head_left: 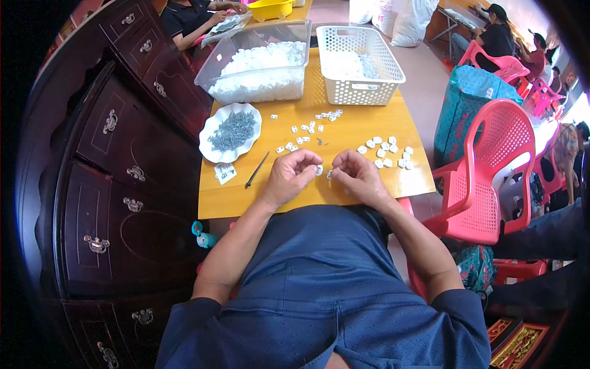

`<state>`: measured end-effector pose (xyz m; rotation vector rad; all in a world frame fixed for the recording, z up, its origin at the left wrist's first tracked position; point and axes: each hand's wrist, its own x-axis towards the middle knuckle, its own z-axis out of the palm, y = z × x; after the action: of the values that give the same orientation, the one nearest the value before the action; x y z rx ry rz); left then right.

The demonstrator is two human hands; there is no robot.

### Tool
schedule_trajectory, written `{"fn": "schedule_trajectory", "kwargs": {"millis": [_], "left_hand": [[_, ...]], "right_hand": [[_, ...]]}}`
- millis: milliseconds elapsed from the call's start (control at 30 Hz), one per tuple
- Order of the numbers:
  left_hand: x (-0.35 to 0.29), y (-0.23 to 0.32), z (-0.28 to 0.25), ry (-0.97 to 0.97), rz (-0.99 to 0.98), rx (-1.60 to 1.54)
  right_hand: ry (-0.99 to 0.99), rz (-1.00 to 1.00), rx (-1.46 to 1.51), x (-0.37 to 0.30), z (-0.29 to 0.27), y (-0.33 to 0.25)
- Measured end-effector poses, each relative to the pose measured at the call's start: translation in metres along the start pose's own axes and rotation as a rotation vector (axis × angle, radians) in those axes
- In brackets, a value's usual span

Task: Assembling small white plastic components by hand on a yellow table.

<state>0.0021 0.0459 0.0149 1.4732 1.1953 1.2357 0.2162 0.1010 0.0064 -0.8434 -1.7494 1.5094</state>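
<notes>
Near the front edge of the table, my left hand (pixel 291 178) pinches a small white plastic piece (pixel 319 170) between thumb and fingertips. A short gap away, my right hand (pixel 359 177) is closed on another small white piece (pixel 329 174), partly hidden by the fingers. Beyond my hands lie loose white pieces with dark holes (pixel 299 141). Several rounded white pieces (pixel 381 147) are grouped right of my right hand. Two tiny grey screws or pins (pixel 320 141) rest just past my fingertips. To the left of my left hand is a thin dark pointed tool (pixel 257 170).
A scalloped white plate (pixel 209 147) holds grey screw-like parts. Behind it stand a clear bin (pixel 252 94) and a white perforated basket (pixel 359 95), both holding white pieces. Dark drawers (pixel 104 178) flank the left; a pink chair (pixel 491 178) stands right. Other people sit farther off.
</notes>
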Motion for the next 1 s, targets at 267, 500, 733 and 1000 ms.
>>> {"fn": "schedule_trajectory", "kwargs": {"millis": [267, 500, 733, 1000], "left_hand": [[0.0, -0.005, 0.001, -0.019, -0.012, 0.022], [0.001, -0.004, 0.006, 0.032, 0.019, -0.007], [0.0, -0.008, 0.009, -0.021, 0.01, -0.022], [0.001, -0.009, 0.009, -0.034, -0.003, -0.044]], "right_hand": [[0.004, 0.001, -0.022, -0.001, 0.002, -0.001], [-0.004, -0.002, -0.019, 0.0, 0.002, -0.001], [-0.019, -0.005, -0.045, -0.001, 0.004, -0.004], [-0.011, 0.004, -0.038, -0.002, 0.005, -0.007]]}}
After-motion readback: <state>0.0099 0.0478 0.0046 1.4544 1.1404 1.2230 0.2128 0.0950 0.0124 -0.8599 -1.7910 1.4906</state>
